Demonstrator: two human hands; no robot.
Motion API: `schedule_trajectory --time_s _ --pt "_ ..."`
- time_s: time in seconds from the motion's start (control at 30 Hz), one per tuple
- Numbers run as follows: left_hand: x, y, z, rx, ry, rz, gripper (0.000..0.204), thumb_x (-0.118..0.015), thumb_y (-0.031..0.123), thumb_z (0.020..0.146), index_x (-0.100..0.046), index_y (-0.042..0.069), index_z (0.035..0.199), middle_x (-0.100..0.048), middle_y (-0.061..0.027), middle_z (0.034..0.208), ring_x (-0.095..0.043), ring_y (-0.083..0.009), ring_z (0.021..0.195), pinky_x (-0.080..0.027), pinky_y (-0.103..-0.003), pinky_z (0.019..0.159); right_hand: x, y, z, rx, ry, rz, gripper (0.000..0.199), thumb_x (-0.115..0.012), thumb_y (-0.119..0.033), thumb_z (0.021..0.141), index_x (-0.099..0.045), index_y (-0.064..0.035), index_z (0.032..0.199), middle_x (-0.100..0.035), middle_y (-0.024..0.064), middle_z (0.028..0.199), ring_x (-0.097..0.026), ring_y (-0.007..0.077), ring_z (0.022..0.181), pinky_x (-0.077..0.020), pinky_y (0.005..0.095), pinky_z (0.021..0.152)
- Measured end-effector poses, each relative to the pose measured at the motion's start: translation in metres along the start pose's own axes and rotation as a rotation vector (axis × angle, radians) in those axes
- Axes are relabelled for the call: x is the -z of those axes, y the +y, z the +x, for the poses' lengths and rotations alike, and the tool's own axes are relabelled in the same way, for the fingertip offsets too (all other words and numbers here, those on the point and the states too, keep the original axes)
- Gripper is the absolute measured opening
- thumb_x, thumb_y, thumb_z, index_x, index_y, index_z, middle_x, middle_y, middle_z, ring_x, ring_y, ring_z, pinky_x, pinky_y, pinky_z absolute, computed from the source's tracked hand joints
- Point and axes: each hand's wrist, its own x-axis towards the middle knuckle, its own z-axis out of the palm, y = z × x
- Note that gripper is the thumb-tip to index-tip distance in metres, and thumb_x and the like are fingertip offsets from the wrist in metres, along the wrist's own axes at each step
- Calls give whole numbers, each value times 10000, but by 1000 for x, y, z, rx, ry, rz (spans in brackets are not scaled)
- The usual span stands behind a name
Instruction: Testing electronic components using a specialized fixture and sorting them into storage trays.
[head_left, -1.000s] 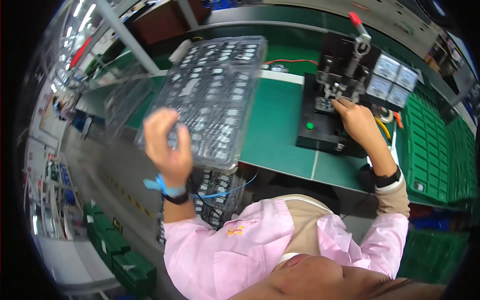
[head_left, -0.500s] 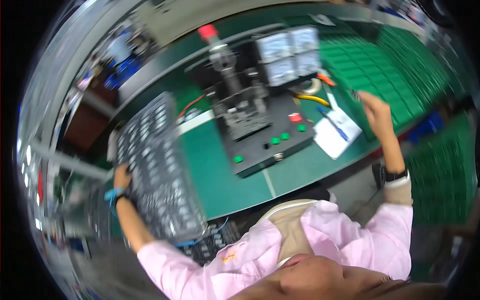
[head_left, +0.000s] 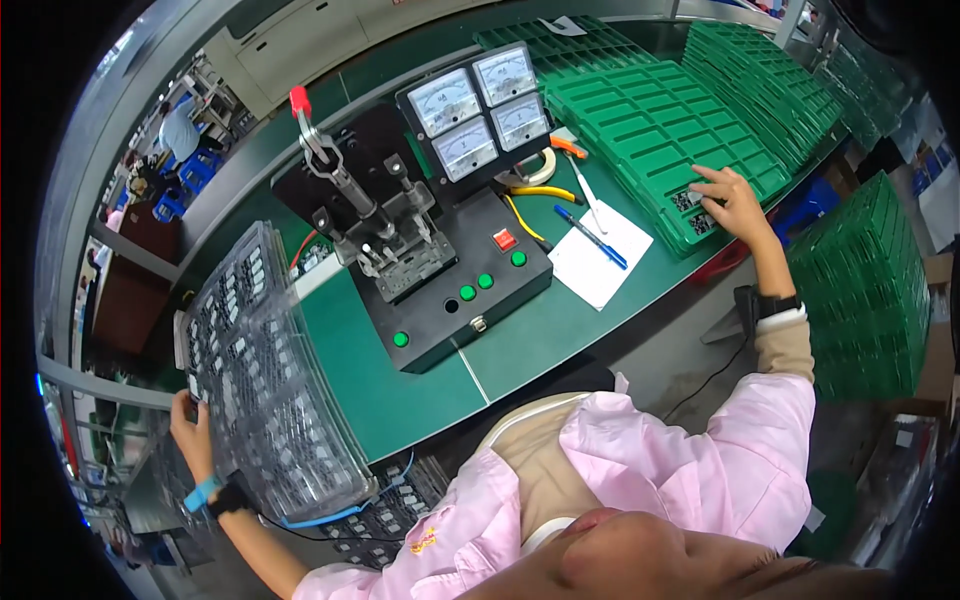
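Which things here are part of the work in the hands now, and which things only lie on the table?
In hand:
- left hand holds clear parts tray
- right hand rests on green tray

Lying about:
- blue pen
- white paper
- yellow-handled pliers
- black press fixture
- meter panel

Right hand now on green tray, off press.

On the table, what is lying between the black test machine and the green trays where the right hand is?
In the head view, a white paper sheet with a blue pen on it lies between the machine and the green trays that the right hand touches.
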Motion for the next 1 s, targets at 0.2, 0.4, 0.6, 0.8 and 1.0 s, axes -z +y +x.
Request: schedule_trajectory --time_s 0.2,0.4,0.6,0.8,1.0 --pt "-16 275 -100 -318 -119 -173 313 -671 -1 751 -619 -10 1059 -631 -147 964 -602 -288 873 -479 -384 791 -9 -213 49 437 147 498 301 -630 -90 807 -657 -22 1099 -643 167 1182 -633 326 966 -460 397 849" --pt "-94 318 -120 -406 -219 -517 444 -737 44 740 -588 -30 1151 -615 -179 1044 -590 -340 953 -468 -423 849 -63 -302 68 874 16 636 338 -663 -104 815 -651 -77 1151 -584 165 1253 -585 318 1082 -439 462 912" --pt "-140 308 -118 -320 -72 -379 638 -729 87 762 -464 10 1336 -439 -210 1349 -452 -382 1218 -392 -445 1005 -110 -296 114 577 67 590 305 -655 -92 812 -673 -110 1116 -634 125 1154 -578 296 1083 -393 495 956" --pt "-177 294 -134 -344 -68 -334 657 -710 96 775 -440 53 1372 -311 -220 1470 -340 -426 1328 -317 -488 1073 -123 -314 129 346 141 324 283 -636 -74 819 -692 -133 1090 -663 56 1127 -569 279 1126 -355 486 998" --pt "-184 288 -134 -374 -52 -372 671 -692 66 771 -429 82 1388 -283 -219 1486 -310 -446 1343 -302 -510 1078 -122 -311 133 385 97 247 309 -605 -25 813 -694 -135 1088 -660 64 1143 -558 277 1161 -362 496 997"
